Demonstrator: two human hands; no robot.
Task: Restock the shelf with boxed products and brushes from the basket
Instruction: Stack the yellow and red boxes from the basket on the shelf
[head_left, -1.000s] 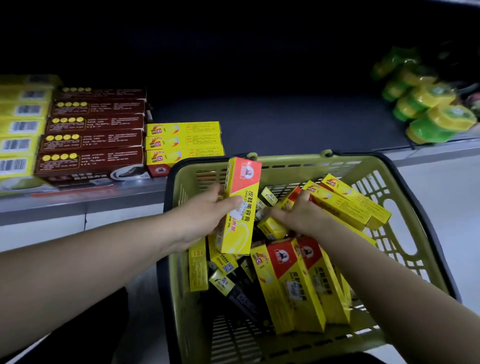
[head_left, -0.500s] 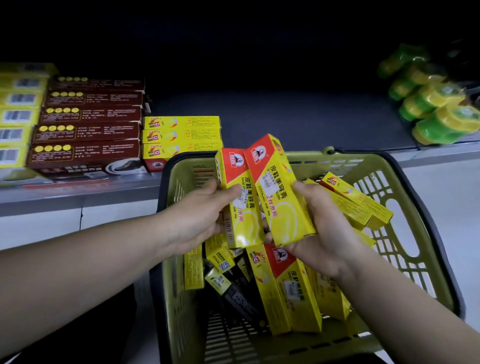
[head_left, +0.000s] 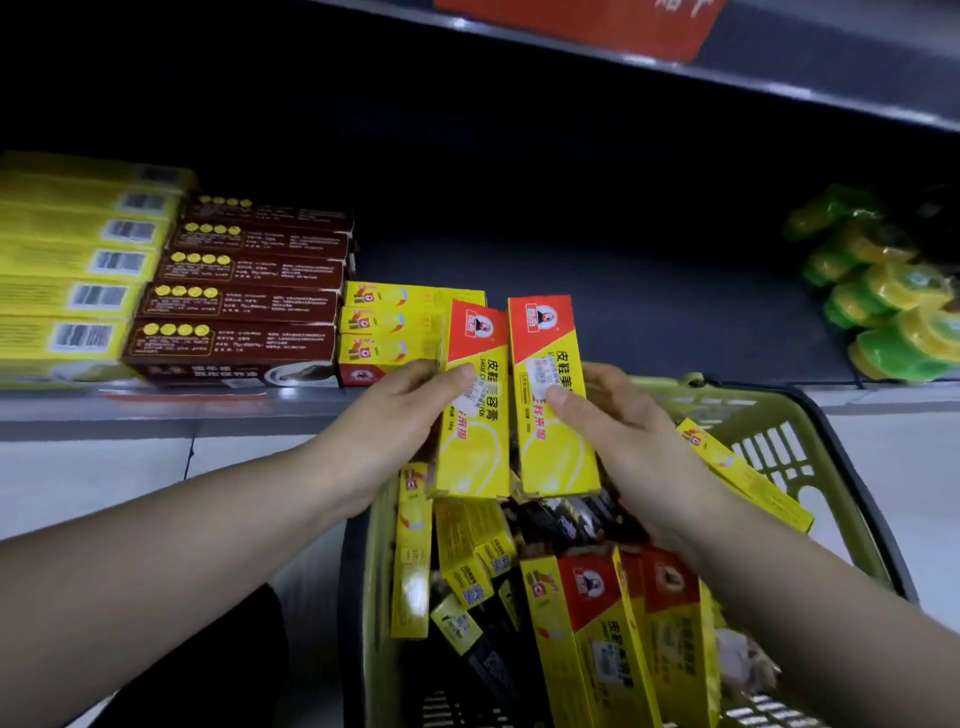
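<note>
My left hand (head_left: 395, 415) grips a yellow box with a red top (head_left: 475, 431), held upright above the basket. Beside it my right hand (head_left: 618, 431) grips a second yellow and red box (head_left: 558, 436), thumb across its front. The two boxes stand side by side, almost touching. Below them the olive green basket (head_left: 769, 441) holds several more yellow boxes (head_left: 587, 634) and dark packaged items (head_left: 566, 519). On the shelf (head_left: 623, 312) behind, a short stack of the same yellow boxes (head_left: 395, 322) lies flat.
Dark red boxes (head_left: 249, 301) and long yellow boxes (head_left: 72, 260) are stacked at the shelf's left. Green and yellow round items (head_left: 883, 312) pile up at the right. A dark bare stretch of shelf lies between. An upper shelf edge (head_left: 727, 67) runs overhead.
Both hands have lifted their boxes higher, toward the shelf, and the right box now stands upright next to the left one. The view has tilted up.
</note>
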